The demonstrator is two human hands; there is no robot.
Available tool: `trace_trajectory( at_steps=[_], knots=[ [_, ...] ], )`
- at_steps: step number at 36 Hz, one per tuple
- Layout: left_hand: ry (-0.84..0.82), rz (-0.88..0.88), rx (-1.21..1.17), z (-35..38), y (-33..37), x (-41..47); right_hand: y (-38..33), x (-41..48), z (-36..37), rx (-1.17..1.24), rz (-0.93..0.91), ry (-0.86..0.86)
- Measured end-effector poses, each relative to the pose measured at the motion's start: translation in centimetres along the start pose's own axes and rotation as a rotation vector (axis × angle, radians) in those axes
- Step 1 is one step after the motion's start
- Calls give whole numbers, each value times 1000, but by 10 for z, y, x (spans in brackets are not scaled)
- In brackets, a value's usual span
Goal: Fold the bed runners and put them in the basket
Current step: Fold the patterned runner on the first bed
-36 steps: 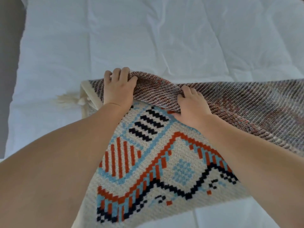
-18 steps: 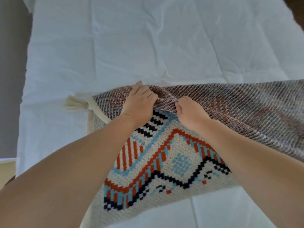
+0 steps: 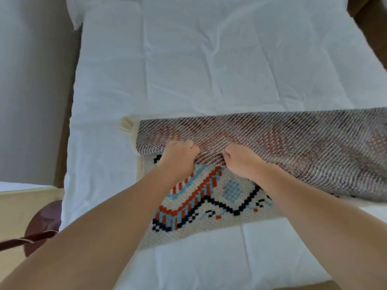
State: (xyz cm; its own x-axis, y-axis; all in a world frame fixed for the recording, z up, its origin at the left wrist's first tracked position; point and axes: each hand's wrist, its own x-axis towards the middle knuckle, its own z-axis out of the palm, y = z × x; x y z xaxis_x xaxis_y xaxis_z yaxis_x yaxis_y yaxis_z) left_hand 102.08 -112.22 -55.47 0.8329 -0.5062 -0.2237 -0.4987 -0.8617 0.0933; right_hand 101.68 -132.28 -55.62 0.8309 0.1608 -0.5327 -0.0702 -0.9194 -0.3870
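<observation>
A woven bed runner (image 3: 278,143) lies across the white bed, cream with red, blue and black patterns. Its far long edge is turned over towards me, so the muted striped underside faces up and covers the back half. The patterned face (image 3: 209,197) still shows below that flap. My left hand (image 3: 180,152) and my right hand (image 3: 240,158) sit side by side, both clenched on the flap's near edge. A cream fringe (image 3: 126,125) sticks out at the runner's left end. No basket is in view.
The white sheet (image 3: 188,70) covers the bed beyond and in front of the runner. A grey wall (image 3: 31,80) runs along the left. A pale wooden surface (image 3: 18,208) and a dark brown leather item with a strap (image 3: 41,227) sit at the lower left.
Both hands have drawn the folded edge towards me, so more underside shows and less pattern. My left hand moved right, closer to the right hand. The view has pulled back.
</observation>
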Motion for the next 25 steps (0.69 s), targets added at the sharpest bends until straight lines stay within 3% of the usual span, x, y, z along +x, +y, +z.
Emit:
trace_trajectory(
  at_steps=[5,11,15,20,25],
  knots=[
    [-32,-126,-170,-9,1,-8,-3,-11,6,-37,-76,-3],
    [91,-229,18,-15,-12,-28,-25,-16,23,-416,-240,98],
    [174,-237,88,-17,-29,-43,-40,-18,27,-356,-211,167],
    [99,-219,58,-7,-49,-66,-47,-22,28,-315,-228,157],
    [93,-232,12,11,-46,-90,-55,-27,37,-374,-127,36]
  ],
)
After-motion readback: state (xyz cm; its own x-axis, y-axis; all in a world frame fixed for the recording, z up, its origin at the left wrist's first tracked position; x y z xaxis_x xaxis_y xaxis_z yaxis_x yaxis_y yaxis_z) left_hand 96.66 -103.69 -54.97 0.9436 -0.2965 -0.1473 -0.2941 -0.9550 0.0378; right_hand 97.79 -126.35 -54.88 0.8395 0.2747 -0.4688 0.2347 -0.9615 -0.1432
